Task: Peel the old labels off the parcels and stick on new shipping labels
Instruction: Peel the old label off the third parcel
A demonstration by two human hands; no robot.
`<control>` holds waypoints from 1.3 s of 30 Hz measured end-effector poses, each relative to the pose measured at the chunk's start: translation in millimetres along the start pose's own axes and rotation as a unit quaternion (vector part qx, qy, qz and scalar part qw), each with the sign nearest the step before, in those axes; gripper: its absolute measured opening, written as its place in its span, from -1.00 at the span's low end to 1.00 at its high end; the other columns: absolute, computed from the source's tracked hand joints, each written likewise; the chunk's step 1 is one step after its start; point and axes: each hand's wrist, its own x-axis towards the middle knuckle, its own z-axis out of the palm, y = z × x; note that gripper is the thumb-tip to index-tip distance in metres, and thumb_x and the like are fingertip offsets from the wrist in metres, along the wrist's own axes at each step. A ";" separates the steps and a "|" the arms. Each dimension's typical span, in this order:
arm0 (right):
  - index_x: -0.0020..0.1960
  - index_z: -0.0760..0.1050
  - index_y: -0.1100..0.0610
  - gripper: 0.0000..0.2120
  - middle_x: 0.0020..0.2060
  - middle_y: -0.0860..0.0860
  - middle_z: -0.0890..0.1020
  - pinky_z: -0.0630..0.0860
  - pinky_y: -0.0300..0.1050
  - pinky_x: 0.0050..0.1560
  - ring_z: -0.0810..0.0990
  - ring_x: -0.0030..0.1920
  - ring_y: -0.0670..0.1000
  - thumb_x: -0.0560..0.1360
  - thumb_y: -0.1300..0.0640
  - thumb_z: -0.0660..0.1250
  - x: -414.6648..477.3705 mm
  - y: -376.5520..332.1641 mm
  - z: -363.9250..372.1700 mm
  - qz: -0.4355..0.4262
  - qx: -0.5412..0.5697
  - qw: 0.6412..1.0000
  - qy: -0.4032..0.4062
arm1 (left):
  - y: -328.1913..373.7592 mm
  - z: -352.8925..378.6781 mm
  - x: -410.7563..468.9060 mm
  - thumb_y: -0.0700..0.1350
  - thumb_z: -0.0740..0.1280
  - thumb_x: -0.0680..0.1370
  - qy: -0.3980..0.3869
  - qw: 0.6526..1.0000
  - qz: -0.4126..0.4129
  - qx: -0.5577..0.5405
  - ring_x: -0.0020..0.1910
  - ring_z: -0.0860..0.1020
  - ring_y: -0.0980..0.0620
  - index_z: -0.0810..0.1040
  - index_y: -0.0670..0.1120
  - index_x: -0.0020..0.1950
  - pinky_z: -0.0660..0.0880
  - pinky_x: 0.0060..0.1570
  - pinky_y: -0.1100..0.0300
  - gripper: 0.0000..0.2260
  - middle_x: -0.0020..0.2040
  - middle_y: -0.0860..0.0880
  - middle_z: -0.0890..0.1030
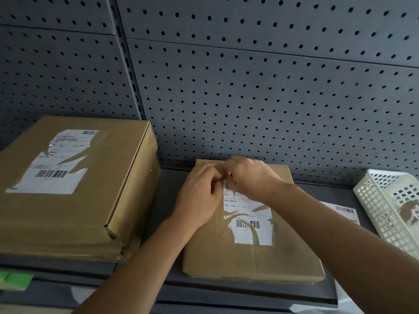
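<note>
Two hands (199,193) (249,175), two torn labels (52,164) (249,214), one basket (381,211).

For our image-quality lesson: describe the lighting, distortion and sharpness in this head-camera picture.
Head view: dim, even light with soft shadows; the wide-angle lens bows the pegboard seams; small print on the torn label is too blurred to read, though its barcode shows.

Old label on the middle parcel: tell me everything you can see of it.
The old label is white paper with lines of small print and a barcode near its lower end. It is torn in several patches, with brown cardboard showing through. It lies flat, stuck on the top face of the middle parcel. The left hand and right hand meet at its far end and pinch it.
</note>
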 end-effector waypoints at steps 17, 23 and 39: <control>0.04 0.51 0.08 -0.88 -0.02 0.01 0.57 0.50 -0.06 -0.01 0.57 -0.02 0.07 0.53 0.15 0.25 1.0 -3.1 -3.3 0.013 0.025 0.999 -0.026 | 1.2 -0.8 0.2 -0.09 0.29 0.62 -0.007 1.000 0.000 -0.006 0.41 0.33 0.20 0.53 0.01 0.03 0.34 0.37 0.19 -0.96 0.37 0.15 0.46; -0.09 0.50 0.15 -0.97 -0.21 -0.05 0.52 0.44 -0.16 -0.16 0.51 -0.19 0.00 0.48 0.19 0.31 -5.4 9.2 5.9 0.042 0.119 0.992 -0.012 | 3.3 -2.5 -0.2 -0.08 0.27 0.63 -0.008 1.000 -0.004 0.002 0.45 0.27 0.18 0.51 0.00 0.03 0.20 0.37 0.28 -0.96 0.42 0.13 0.43; 0.00 0.58 0.07 -0.93 -0.07 -0.08 0.55 0.54 0.00 -0.05 0.52 -0.11 -0.03 0.57 0.16 0.32 -27.7 6.2 14.6 0.008 0.141 0.988 0.058 | 0.4 -1.6 -0.1 -0.12 0.29 0.62 -0.004 1.000 0.003 0.003 0.45 0.30 0.16 0.54 -0.04 0.08 0.19 0.34 0.32 -0.92 0.41 0.10 0.45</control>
